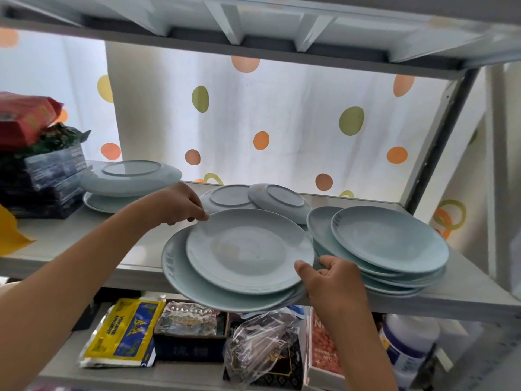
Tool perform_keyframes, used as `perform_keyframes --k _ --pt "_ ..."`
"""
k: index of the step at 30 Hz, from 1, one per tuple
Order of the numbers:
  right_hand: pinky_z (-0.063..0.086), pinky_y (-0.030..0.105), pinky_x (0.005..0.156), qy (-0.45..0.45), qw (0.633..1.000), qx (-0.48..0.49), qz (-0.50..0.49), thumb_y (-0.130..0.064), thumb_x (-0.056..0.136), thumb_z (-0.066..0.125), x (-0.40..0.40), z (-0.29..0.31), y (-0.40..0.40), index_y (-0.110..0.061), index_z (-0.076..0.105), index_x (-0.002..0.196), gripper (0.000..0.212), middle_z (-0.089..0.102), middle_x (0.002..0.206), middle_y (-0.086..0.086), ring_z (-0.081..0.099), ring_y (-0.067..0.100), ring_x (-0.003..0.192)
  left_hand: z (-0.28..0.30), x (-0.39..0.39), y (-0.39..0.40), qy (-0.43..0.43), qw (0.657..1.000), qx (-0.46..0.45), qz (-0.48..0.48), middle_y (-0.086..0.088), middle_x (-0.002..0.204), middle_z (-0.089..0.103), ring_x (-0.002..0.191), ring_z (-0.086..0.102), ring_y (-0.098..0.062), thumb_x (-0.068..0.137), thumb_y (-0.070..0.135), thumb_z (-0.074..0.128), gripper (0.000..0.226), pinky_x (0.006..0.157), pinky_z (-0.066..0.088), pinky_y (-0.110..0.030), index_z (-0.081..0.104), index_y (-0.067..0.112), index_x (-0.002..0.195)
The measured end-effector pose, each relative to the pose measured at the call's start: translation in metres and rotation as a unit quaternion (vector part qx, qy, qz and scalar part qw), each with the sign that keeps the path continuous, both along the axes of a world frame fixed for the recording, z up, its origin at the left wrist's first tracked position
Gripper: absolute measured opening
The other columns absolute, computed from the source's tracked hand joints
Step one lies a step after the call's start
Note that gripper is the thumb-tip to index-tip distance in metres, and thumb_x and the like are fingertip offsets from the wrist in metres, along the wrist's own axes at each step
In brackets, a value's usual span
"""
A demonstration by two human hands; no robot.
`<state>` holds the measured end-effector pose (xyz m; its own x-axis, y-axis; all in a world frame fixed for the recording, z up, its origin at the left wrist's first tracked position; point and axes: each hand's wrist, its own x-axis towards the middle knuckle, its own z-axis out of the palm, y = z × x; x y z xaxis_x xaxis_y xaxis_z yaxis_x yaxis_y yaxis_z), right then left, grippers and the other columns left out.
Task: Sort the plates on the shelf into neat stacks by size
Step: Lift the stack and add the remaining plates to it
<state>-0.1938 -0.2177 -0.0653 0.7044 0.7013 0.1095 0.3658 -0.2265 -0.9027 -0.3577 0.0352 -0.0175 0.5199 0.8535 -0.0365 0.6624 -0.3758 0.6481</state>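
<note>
While both hands pinch the top plate [248, 249] at frame centre, left hand [180, 204] on its far rim, right hand [327, 275] near, it rides the front-edge stack [180, 280]. Best lift it level, clear of the overhang on the shelf [70, 238].

one head-worn wide-angle view only, so no second view shares the scene. it looks forward and slightly upward into a pale metal shelf unit: the underside of the upper shelf [282, 26] fills the top of the frame, the middle shelf [70, 238] crosses the centre nearly at eye level, and the lower shelf's packets sit along the bottom edge. the camera is close, within arm's reach, with both forearms entering from the bottom corners. straight lines bow toward the edges. the dotted curtain [282, 114] behind the unit closes off the background, brightly backlit.
</note>
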Motion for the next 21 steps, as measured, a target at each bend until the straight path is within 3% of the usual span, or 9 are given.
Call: perform_keyframes --k 3,5,7,10,13,14,17,19,21 --pt "0.050 0.038 0.067 -0.047 0.999 -0.002 -0.020 -0.034 0.088 0.065 0.000 0.009 -0.003 -0.024 0.045 0.074 0.027 0.050 0.051 0.004 0.060 0.023 0.056 0.001 0.005 0.004 -0.017 1.000 0.014 0.004 -0.004 0.059 0.056 0.045 0.037 -0.017 0.080 0.016 0.074 0.016 0.037 0.029 -0.019 0.072 0.000 0.079" --pt "0.051 0.039 0.066 -0.070 0.997 -0.004 -0.027 -0.034 0.087 0.067 0.003 0.015 -0.001 -0.008 0.055 0.076 0.030 0.058 0.054 0.011 0.058 0.021 0.055 0.003 0.009 0.007 -0.038 0.999 0.022 -0.001 -0.005 0.059 0.057 0.048 0.039 -0.019 0.080 0.014 0.072 0.014 0.040 0.031 -0.020 0.072 0.000 0.079" --pt "0.051 0.036 0.068 -0.088 0.996 -0.004 -0.029 -0.033 0.087 0.067 0.007 0.022 0.003 -0.004 0.065 0.096 0.030 0.067 0.068 0.014 0.065 0.021 0.063 0.005 0.016 0.007 -0.057 0.998 0.030 -0.017 -0.005 0.060 0.059 0.052 0.042 -0.018 0.081 0.012 0.070 0.011 0.043 0.033 -0.020 0.072 0.002 0.078" --pt "0.046 0.029 0.075 -0.119 0.992 0.007 -0.034 -0.030 0.088 0.068 0.013 0.038 0.009 0.002 0.063 0.121 0.046 0.060 0.061 -0.002 0.058 0.005 0.063 0.008 0.031 0.003 -0.070 0.994 0.062 -0.053 -0.003 0.062 0.062 0.053 0.049 -0.013 0.082 0.011 0.068 0.008 0.046 0.037 -0.019 0.072 0.005 0.079" --pt "0.051 0.038 0.069 -0.154 0.988 0.018 -0.023 -0.029 0.084 0.068 0.025 0.048 0.027 0.008 0.068 0.098 0.040 0.068 0.082 0.025 0.065 0.034 0.072 0.012 0.049 0.002 -0.080 0.988 0.105 -0.083 -0.006 0.067 0.067 0.057 0.056 -0.014 0.081 0.011 0.065 0.010 0.058 0.045 -0.022 0.072 0.004 0.079" --pt "0.049 0.038 0.062 -0.169 0.985 0.015 -0.015 -0.030 0.081 0.067 0.031 0.050 0.035 0.007 0.067 0.082 0.036 0.066 0.077 0.026 0.060 0.039 0.068 0.013 0.055 0.002 -0.079 0.985 0.122 -0.095 -0.007 0.069 0.069 0.058 0.058 -0.015 0.082 0.012 0.064 0.011 0.062 0.047 -0.024 0.073 0.005 0.080" --pt "0.031 0.033 0.052 -0.193 0.981 -0.005 -0.001 -0.022 0.075 0.065 0.047 0.057 0.060 -0.007 0.045 0.056 0.030 0.036 0.058 0.014 0.031 0.025 0.053 0.018 0.074 0.000 -0.069 0.971 0.179 -0.146 -0.001 0.072 0.068 0.065 0.059 -0.014 0.085 0.013 0.061 0.013 0.068 0.047 -0.026 0.073 0.009 0.086" --pt "0.031 0.030 0.053 -0.206 0.978 -0.016 0.005 -0.019 0.075 0.065 0.060 0.064 0.076 -0.005 0.047 0.056 0.030 0.037 0.064 0.010 0.034 0.021 0.052 0.020 0.087 -0.001 -0.037 0.953 0.244 -0.178 0.004 0.081 0.065 0.076 0.058 -0.014 0.089 0.012 0.057 0.018 0.074 0.043 -0.025 0.073 0.013 0.097" --pt "0.036 0.028 0.053 -0.227 0.973 -0.034 0.004 -0.019 0.076 0.066 0.074 0.069 0.094 0.010 0.056 0.065 0.032 0.050 0.071 0.013 0.046 0.024 0.055 0.019 0.099 0.003 0.002 0.936 0.288 -0.204 0.001 0.096 0.066 0.093 0.059 -0.019 0.093 0.010 0.052 0.025 0.083 0.043 -0.026 0.070 0.015 0.109"
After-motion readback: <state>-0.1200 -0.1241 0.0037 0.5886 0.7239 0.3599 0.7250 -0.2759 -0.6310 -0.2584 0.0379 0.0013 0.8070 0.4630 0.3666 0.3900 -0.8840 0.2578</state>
